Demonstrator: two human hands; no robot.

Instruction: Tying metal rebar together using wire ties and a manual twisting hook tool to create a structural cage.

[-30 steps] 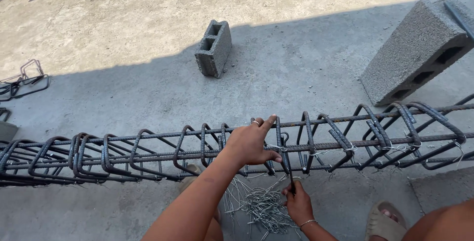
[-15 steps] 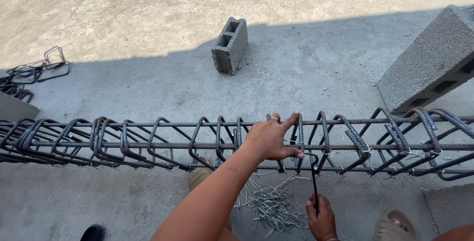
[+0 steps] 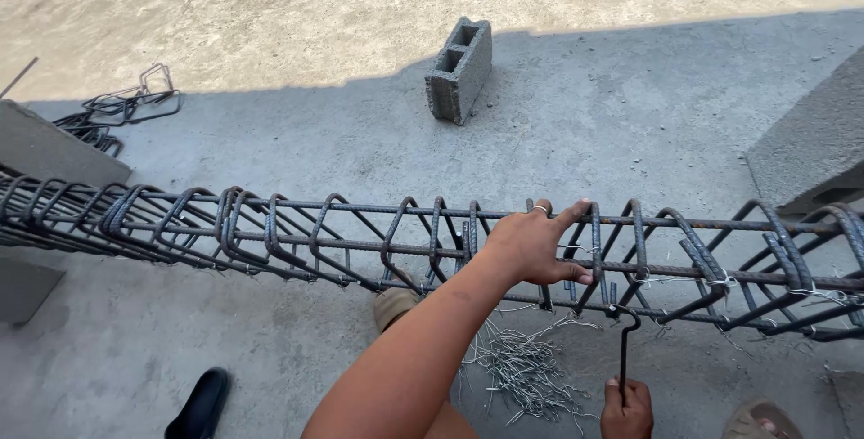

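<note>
Fingers [image 3: 576, 216] of the left hand [image 3: 533, 246] curl over the top bars of a long steel rebar cage [image 3: 360, 241] that runs level across the view; the thumb presses on a lower bar, so the hand grips the cage between two of its bent loops, and a ring shows on one finger. Below the cage, near the bottom edge, the right hand [image 3: 627, 407] is closed in a fist around the handle of a thin hook tool [image 3: 624, 349]. That tool stands upright, and its bent tip sits at a lower bar of the cage, just below the left hand. Thin tie wire [image 3: 720, 284] is twisted around some crossings to the right of the hands. A loose pile of short wire pieces [image 3: 522, 371] lies on the concrete floor [image 3: 297, 147] under the cage. Well beyond the cage a hollow grey concrete block [image 3: 461, 70] lies in the shade, and spare bent loops [image 3: 126, 106] lie at the far left. A dark shoe [image 3: 200, 403] shows at the lower left, and a sandalled foot [image 3: 760, 419] at the lower right.
</note>
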